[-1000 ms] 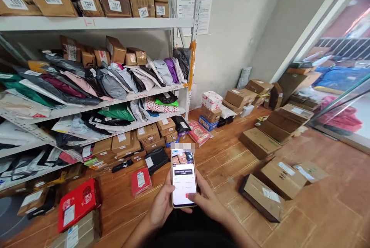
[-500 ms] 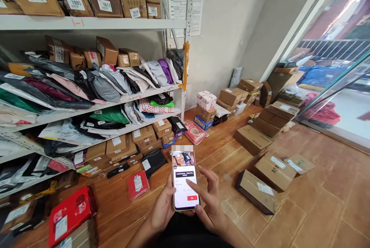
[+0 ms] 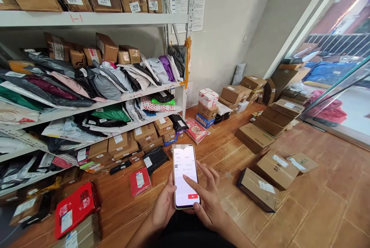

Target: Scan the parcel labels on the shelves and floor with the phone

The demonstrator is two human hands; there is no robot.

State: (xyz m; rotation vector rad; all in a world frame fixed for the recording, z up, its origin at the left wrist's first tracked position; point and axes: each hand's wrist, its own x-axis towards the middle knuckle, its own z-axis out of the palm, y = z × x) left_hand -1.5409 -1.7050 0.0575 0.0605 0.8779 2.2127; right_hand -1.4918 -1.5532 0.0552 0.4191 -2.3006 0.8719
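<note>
Low in the middle of the view, my left hand [image 3: 162,205] is wrapped round the left side of a smartphone [image 3: 182,192], its thumb along the edge. The lit screen shows a mostly white page with small text and a red button near the bottom. My right hand [image 3: 209,198] is at the phone's right side with its fingers apart. Its index finger reaches over the middle of the screen, and its thumb lies by the lower right edge. Whether the fingertip presses the glass I cannot tell. The phone's back is hidden.
A white shelving rack [image 3: 115,19] on the left bears numbered boxes and bagged parcels. On the wooden floor lie a red parcel [image 3: 140,181], a black bag [image 3: 156,159] and a larger red package [image 3: 76,209]. Several cardboard boxes [image 3: 257,188] stand right, near a glass door [image 3: 341,98].
The phone's screen has changed: the camera picture and dark message box are gone, leaving a white page. My right index fingertip has shifted slightly left and down. The whole view has moved slightly.
</note>
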